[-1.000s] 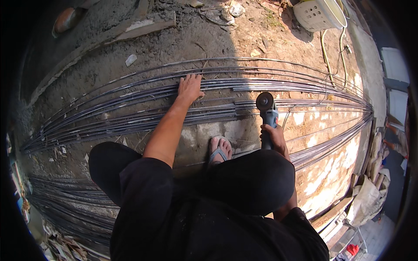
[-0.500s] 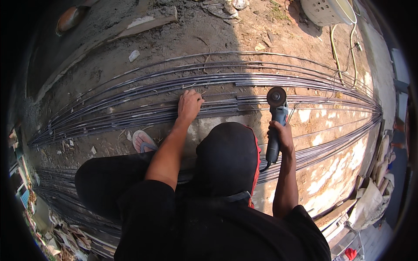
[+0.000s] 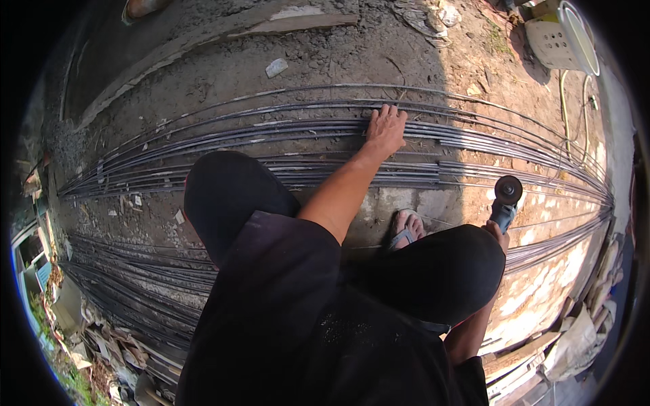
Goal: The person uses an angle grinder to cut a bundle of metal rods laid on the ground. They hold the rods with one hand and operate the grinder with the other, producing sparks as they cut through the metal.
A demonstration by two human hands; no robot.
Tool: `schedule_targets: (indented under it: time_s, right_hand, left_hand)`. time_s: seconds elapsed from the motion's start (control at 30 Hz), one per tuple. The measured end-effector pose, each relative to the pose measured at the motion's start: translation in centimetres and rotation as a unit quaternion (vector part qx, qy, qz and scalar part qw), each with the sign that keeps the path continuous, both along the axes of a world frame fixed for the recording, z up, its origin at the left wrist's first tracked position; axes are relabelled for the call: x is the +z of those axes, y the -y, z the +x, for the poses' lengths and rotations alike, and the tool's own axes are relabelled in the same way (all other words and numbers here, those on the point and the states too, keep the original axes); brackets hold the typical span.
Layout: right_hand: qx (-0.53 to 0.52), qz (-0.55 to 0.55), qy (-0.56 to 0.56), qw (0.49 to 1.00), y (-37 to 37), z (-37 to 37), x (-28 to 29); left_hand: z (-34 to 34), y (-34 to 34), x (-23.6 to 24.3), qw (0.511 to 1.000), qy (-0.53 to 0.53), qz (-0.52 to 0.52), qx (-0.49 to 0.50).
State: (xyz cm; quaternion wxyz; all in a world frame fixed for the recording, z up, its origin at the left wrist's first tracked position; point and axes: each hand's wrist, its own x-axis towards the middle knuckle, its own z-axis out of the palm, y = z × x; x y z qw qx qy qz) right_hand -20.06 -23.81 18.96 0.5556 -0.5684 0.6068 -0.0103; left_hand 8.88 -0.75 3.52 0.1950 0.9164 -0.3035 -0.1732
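Long thin steel rods (image 3: 305,126) lie in bundles across the ground ahead of me, fanning in the middle and converging at both ends. My left hand (image 3: 386,128) is down on the far bundle, its fingers curled over the rods and its thumb on the near side. Off to the right, my right hand (image 3: 500,237) grips a blue-and-dark angle grinder (image 3: 504,215) with its round dark disc (image 3: 508,190) pointing away from me. My right knee hides the rear of the grinder and part of that hand. Whether the disc spins cannot be told.
A pale perforated basket (image 3: 552,44) stands at the far right by a yellowish hose (image 3: 565,108). More rods (image 3: 135,271) lie at the near left. A wooden board (image 3: 298,24) edges the far side. My sandalled foot (image 3: 407,227) is close to the rods.
My left hand has moved right and farther out, onto the far bundle. The grinder now sits lower in the picture, partly behind my knee. The view has shifted left.
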Motion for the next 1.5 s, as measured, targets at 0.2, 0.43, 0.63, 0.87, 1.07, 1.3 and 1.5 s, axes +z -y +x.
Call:
schedule_targets:
  time_s: [0.2,0.43,0.63,0.87,1.07,1.3,1.5]
  right_hand:
    - [-0.018,-0.046,-0.007,0.999,-4.1,-0.4,6.3]
    - [0.037,-0.061,-0.045,0.996,-6.7,2.7,8.4]
    - [0.192,-0.059,-0.077,0.977,-3.1,6.1,1.7]
    - [0.324,-0.058,-0.100,0.939,1.9,11.3,-5.7]
    - [0.346,-0.035,-0.110,0.931,3.4,12.7,-7.8]
    - [0.368,-0.061,-0.124,0.919,3.7,13.3,-7.9]
    - [0.409,-0.105,-0.161,0.892,3.8,13.7,-8.8]
  left_hand:
    - [1.3,1.4,-2.2,0.999,-0.030,0.037,-0.016]
    - [1.7,2.6,-1.2,0.995,-0.065,0.072,0.007]
    - [5.3,2.1,-1.6,0.984,-0.179,0.015,0.024]
    - [5.4,2.7,-2.0,0.969,-0.237,0.058,0.046]
    - [4.3,2.8,-1.9,0.977,-0.193,0.047,0.081]
    - [2.0,3.1,-1.7,0.992,-0.092,0.086,0.020]
    - [3.0,3.7,-1.4,0.981,-0.156,0.112,0.023]
